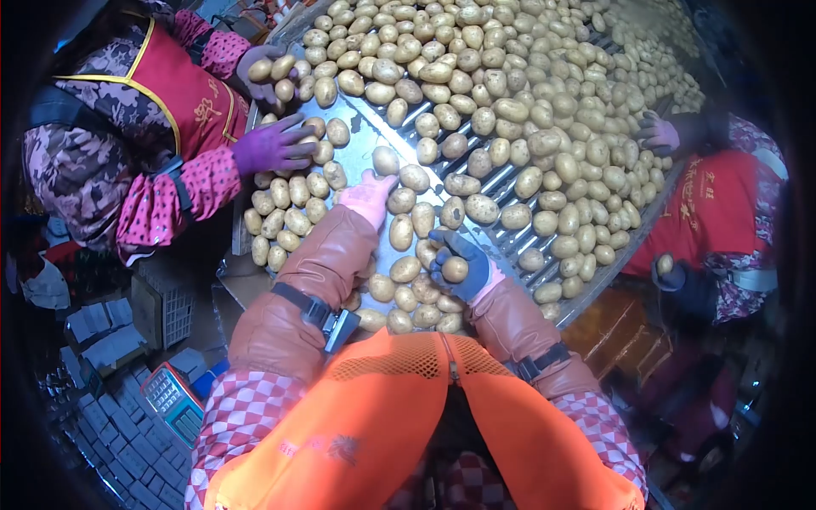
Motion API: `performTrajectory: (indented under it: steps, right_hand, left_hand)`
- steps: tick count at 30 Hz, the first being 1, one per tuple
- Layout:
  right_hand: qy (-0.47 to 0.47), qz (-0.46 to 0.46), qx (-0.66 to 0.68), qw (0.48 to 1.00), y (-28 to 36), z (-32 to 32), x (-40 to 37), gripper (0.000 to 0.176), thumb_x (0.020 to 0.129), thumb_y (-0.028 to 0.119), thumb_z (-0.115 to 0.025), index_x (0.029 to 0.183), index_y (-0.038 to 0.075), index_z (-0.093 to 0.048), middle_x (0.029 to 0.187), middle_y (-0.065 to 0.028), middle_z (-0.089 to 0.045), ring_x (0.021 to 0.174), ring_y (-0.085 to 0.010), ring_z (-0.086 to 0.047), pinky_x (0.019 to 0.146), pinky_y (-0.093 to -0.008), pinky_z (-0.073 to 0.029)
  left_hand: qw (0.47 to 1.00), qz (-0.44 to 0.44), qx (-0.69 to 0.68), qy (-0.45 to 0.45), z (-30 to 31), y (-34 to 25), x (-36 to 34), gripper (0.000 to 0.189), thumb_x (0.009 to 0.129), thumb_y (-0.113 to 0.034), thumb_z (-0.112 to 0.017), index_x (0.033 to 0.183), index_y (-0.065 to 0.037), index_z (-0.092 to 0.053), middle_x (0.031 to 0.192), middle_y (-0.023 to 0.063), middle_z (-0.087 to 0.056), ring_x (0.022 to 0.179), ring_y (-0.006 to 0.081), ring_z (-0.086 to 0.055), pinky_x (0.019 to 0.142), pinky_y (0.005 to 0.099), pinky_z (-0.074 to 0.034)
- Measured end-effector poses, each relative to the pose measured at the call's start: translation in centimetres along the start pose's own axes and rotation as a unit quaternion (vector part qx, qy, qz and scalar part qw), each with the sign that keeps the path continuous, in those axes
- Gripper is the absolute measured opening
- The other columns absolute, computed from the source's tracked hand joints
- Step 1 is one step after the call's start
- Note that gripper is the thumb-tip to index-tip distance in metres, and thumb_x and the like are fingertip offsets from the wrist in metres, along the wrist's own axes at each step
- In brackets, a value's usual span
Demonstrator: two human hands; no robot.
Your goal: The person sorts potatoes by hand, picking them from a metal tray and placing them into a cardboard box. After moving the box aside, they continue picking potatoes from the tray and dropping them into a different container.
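My left hand, in a pink glove, reaches over the metal sorting table with its fingers stretched out. Its fingertips lie beside a potato and near another potato. Dark blue covers my right hand, and its fingers curl around a potato low over the table's near end. Loose potatoes lie between both hands. More potatoes are gathered close to my body, below the hands.
A large heap of potatoes covers the slatted metal rack ahead. At left, a co-worker's purple-gloved hand is among potatoes; at right, another co-worker's gloved hand touches the heap. Stacked boxes and a scale-like device stand lower left.
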State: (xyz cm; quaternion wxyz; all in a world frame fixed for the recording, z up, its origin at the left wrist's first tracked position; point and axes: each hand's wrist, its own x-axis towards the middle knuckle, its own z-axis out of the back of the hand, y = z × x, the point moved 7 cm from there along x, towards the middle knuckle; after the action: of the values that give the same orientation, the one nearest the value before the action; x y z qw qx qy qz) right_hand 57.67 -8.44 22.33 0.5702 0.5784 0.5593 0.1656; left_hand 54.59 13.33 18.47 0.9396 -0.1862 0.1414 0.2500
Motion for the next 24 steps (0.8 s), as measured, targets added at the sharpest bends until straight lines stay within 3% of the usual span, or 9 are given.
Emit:
performTrajectory:
  steps: [2,4,5,7,9,12,16,22,24]
  right_hand:
    - [-0.027,0.019,-0.131,0.991,2.7,0.2,-0.2,0.051,0.091,0.026,-0.068,0.137,0.007,-0.055,0.119,-0.0088,-0.063,0.093,-0.0202,-0.065,0.083,-0.035,-0.055]
    - [-0.085,-0.183,0.253,0.946,2.5,-0.1,-0.6,0.056,0.089,0.026,-0.073,0.137,0.006,-0.053,0.123,-0.0087,-0.063,0.105,-0.0193,-0.064,0.085,-0.0362,-0.055]
    - [-0.053,-0.01,0.043,0.998,3.7,-0.1,0.4,0.058,0.091,0.029,-0.071,0.139,0.004,-0.05,0.123,-0.0094,-0.062,0.111,-0.0194,-0.061,0.088,-0.0345,-0.055]
    - [-0.037,0.01,0.022,0.999,2.7,1.1,0.4,0.059,0.091,0.029,-0.07,0.141,0.004,-0.049,0.122,-0.0103,-0.062,0.111,-0.0207,-0.061,0.089,-0.0351,-0.054]
    - [-0.032,-0.009,0.306,0.951,1.5,0.1,1.3,0.044,0.088,0.028,-0.064,0.125,0.007,-0.053,0.107,-0.0048,-0.059,0.096,-0.0147,-0.057,0.081,-0.0301,-0.049]
    - [-0.046,-0.037,0.316,0.947,2.4,0.8,0.2,0.045,0.087,0.031,-0.065,0.124,0.007,-0.053,0.105,-0.0042,-0.058,0.095,-0.015,-0.057,0.081,-0.0299,-0.049]
    - [-0.083,-0.061,0.313,0.944,3.4,2.0,-2.3,0.057,0.095,0.03,-0.06,0.146,0.008,-0.046,0.124,-0.0087,-0.063,0.104,-0.0196,-0.063,0.084,-0.0327,-0.053]
    - [-0.103,-0.082,0.451,0.883,-1.6,4.1,-3.2,0.042,0.103,0.036,-0.052,0.134,0.007,-0.054,0.126,-0.0113,-0.062,0.11,-0.0195,-0.064,0.089,-0.0288,-0.055]
    - [-0.058,-0.017,0.299,0.952,-0.3,4.4,-3.2,0.043,0.103,0.034,-0.052,0.136,0.007,-0.051,0.128,-0.0129,-0.061,0.112,-0.0232,-0.063,0.092,-0.0337,-0.055]
  left_hand:
    - [0.996,0.045,-0.052,0.058,0.7,0.6,0.1,0.046,0.089,-0.009,-0.053,0.132,-0.026,-0.057,0.138,0.0221,-0.052,0.109,0.0415,-0.064,0.091,0.0465,-0.052]
    - [0.993,0.09,-0.081,0.014,3.4,-0.2,-2.3,0.032,0.098,-0.028,-0.057,0.129,-0.019,-0.06,0.114,0.0203,-0.068,0.104,0.0405,-0.066,0.089,0.0473,-0.052]
    - [0.989,0.04,-0.142,0.033,3.2,-1.5,-2.8,0.033,0.097,-0.031,-0.06,0.127,-0.017,-0.062,0.109,0.0205,-0.069,0.104,0.0401,-0.066,0.088,0.0462,-0.052]
    - [0.977,-0.04,-0.206,0.043,3.7,-4.0,-3.0,0.035,0.095,-0.034,-0.064,0.124,-0.014,-0.065,0.104,0.0215,-0.071,0.103,0.0399,-0.067,0.088,0.0437,-0.053]
    - [0.962,-0.088,-0.257,-0.037,5.1,-6.5,-0.5,0.035,0.093,-0.028,-0.067,0.122,-0.01,-0.066,0.103,0.0222,-0.071,0.103,0.0413,-0.066,0.086,0.0427,-0.053]
    - [0.994,-0.012,-0.108,-0.01,4.7,-8.4,6.2,0.064,0.086,-0.017,-0.069,0.145,-0.013,-0.045,0.147,0.0222,-0.045,0.121,0.0416,-0.057,0.1,0.0467,-0.049]
    - [0.994,0.026,-0.049,-0.09,2.2,-8.3,12.5,0.071,0.08,-0.012,-0.072,0.145,-0.013,-0.045,0.143,0.023,-0.045,0.124,0.0381,-0.057,0.103,0.0455,-0.049]
    - [0.995,0.031,-0.091,-0.016,0.6,-4.0,11.7,0.045,0.089,-0.012,-0.061,0.134,-0.013,-0.057,0.136,0.0242,-0.05,0.115,0.0435,-0.06,0.1,0.0468,-0.049]
    - [0.983,0.065,-0.146,-0.089,2.3,-3.4,8.2,0.041,0.085,-0.02,-0.071,0.125,-0.021,-0.063,0.131,0.0236,-0.053,0.111,0.0427,-0.061,0.098,0.0452,-0.05]
